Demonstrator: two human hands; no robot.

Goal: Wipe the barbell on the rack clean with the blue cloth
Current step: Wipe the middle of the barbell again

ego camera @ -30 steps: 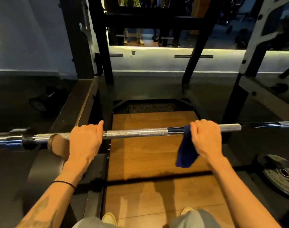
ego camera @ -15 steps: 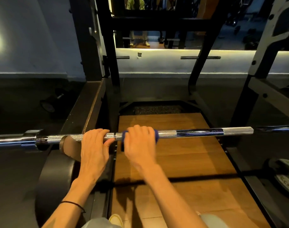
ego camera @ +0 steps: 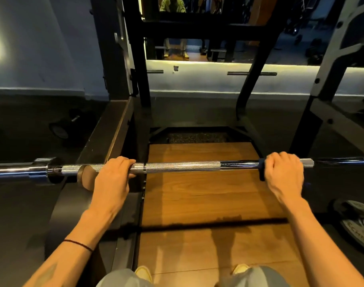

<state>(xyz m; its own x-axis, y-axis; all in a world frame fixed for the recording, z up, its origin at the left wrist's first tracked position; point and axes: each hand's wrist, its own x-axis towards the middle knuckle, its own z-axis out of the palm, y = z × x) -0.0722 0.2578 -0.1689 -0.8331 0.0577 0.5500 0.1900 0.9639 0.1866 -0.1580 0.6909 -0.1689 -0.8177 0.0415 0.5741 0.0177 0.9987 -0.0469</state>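
Note:
The steel barbell [ego camera: 183, 167] lies level across the view at waist height, its knurled shaft shining. My left hand [ego camera: 112, 179] is wrapped around the shaft left of centre, next to a tan rack pad. My right hand [ego camera: 283, 175] grips the bar toward its right side with the blue cloth [ego camera: 261, 170] wrapped around the shaft under the palm. Only a dark blue strip of cloth shows at the left edge of that hand; the rest is hidden.
A wooden platform [ego camera: 201, 195] lies under the bar, with black rack uprights [ego camera: 139, 59] ahead and a white upright [ego camera: 330, 65] at right. A weight plate [ego camera: 359, 226] lies on the floor at right, a dumbbell [ego camera: 65, 127] at left. A mirror ahead reflects a person.
My right hand slid the cloth along the bar: from the right side a second ago to beside my left hand, then back out to the right. My left hand kept its grip.

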